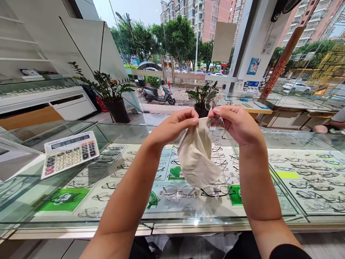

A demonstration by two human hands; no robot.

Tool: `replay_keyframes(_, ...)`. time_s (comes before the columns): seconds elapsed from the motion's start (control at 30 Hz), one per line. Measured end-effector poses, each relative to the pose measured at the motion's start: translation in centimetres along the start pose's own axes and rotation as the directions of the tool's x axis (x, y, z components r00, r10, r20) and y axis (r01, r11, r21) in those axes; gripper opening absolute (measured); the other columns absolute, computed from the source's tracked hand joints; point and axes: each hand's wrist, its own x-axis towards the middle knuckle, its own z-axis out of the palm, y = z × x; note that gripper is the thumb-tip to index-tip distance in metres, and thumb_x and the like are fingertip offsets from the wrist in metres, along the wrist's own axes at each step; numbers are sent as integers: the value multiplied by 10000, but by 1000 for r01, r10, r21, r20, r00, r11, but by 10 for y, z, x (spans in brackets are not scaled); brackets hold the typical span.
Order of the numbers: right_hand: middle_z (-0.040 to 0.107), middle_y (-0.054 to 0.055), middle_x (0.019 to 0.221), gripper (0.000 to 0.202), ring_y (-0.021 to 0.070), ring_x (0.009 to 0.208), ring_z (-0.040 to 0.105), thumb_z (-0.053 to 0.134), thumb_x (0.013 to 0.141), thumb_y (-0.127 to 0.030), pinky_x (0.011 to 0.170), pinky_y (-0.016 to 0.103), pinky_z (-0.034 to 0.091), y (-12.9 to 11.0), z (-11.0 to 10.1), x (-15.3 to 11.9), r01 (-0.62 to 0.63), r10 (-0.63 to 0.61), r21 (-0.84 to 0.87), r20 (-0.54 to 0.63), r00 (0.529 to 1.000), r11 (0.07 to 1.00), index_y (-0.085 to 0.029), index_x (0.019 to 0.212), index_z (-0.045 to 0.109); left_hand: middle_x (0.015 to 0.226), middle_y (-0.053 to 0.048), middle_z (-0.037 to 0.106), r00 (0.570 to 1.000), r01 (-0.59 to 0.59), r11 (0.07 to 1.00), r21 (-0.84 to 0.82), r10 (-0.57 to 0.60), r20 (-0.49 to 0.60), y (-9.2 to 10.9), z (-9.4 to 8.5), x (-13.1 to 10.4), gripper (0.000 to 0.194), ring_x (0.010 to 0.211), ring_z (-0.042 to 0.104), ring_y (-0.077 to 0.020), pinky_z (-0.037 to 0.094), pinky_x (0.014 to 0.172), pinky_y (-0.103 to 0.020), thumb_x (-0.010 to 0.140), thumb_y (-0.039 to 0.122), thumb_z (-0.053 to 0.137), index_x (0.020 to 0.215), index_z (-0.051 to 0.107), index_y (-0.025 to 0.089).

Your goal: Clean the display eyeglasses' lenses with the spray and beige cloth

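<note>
A cream cleaning cloth (198, 154) hangs in loose folds above the glass counter, its upper edge pinched by the closed fingers of my left hand (180, 124). My right hand (237, 122) grips a pair of thin-rimmed eyeglasses (217, 126) beside the cloth's top right corner. One lens points up and the other down, so the glasses are turned on end. Whether my right fingers also hold the cloth, I cannot tell. Below, two pairs lie side by side: clear-framed glasses (178, 192) and black-framed glasses (217, 191).
The glass display counter (129, 220) holds many rows of eyeglasses. A calculator (70, 153) rests on it at the left. Potted plants (118, 110) stand beyond, before a window with a parked scooter (159, 94) outside. Part of another person (327, 127) shows at the right edge.
</note>
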Motion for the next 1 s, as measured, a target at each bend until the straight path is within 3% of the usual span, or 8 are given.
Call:
replay_keyframes(0.17, 804, 40, 909, 192, 166, 842, 679, 860, 864, -430, 818, 317, 590, 0, 0, 0, 38, -38, -41, -20, 999, 998, -247, 808, 864, 796, 7, 598, 991, 99, 995, -11, -98, 95, 2, 0, -2, 353, 663, 512, -113, 415, 586, -232, 932, 499, 837, 953, 663, 193)
replay_keyframes(0.23, 806, 38, 904, 181, 170, 835, 679, 852, 874, -423, 817, 327, 591, 1, -1, 0, 49, -52, -68, -35, 998, 996, -254, 811, 869, 808, -9, 641, 976, 143, 989, 27, -145, 160, 4, -2, -3, 325, 672, 559, -130, 445, 593, -248, 924, 479, 834, 928, 672, 197)
replay_keyframes(0.33, 808, 36, 889, 176, 174, 806, 670, 848, 883, -425, 799, 341, 587, 0, -1, -2, 72, -80, -106, -67, 995, 992, -265, 816, 874, 772, -10, 647, 973, 111, 987, 119, -132, 188, 4, -7, -3, 313, 665, 581, -143, 456, 592, -260, 889, 446, 844, 838, 660, 199)
replay_keyframes(0.5, 796, 38, 860, 179, 177, 782, 665, 876, 850, -424, 780, 357, 585, -3, 0, -4, 93, -105, -113, -106, 989, 989, -259, 783, 863, 806, -26, 674, 985, 60, 978, 200, -91, 147, 1, -16, -2, 331, 709, 606, -144, 485, 625, -245, 931, 497, 803, 898, 689, 187)
replay_keyframes(0.63, 796, 42, 864, 185, 181, 806, 679, 898, 824, -415, 807, 371, 596, -3, -4, -2, 105, -124, -122, -161, 979, 987, -255, 747, 847, 753, -12, 600, 987, 85, 955, 284, -120, 106, 3, -19, -4, 471, 639, 524, -124, 389, 528, -222, 964, 640, 744, 861, 685, 185)
replay_keyframes(0.73, 798, 44, 864, 184, 176, 802, 686, 891, 827, -410, 828, 376, 605, 1, -7, 3, 99, -120, -121, -183, 976, 988, -250, 747, 847, 674, 14, 515, 994, 92, 965, 244, -103, 30, 4, -16, -5, 536, 569, 462, -114, 331, 489, -236, 954, 692, 733, 778, 602, 203)
replay_keyframes(0.87, 807, 40, 877, 177, 178, 833, 702, 879, 829, -418, 845, 368, 608, 8, -8, 9, 86, -102, -96, -176, 979, 992, -256, 764, 852, 631, 34, 456, 994, 79, 985, 151, -67, -83, 3, -8, -2, 486, 532, 408, -109, 287, 471, -252, 942, 595, 770, 739, 537, 220)
replay_keyframes(1.0, 843, 56, 1074, 199, 228, 1103, 744, 845, 874, -463, 969, 386, 605, 13, -4, 13, 92, -94, -26, -52, 994, 995, -277, 806, 850, 664, 24, 487, 986, 67, 987, 149, -42, -161, 1, -5, 0, 436, 570, 428, -114, 298, 491, -249, 923, 515, 779, 724, 530, 218)
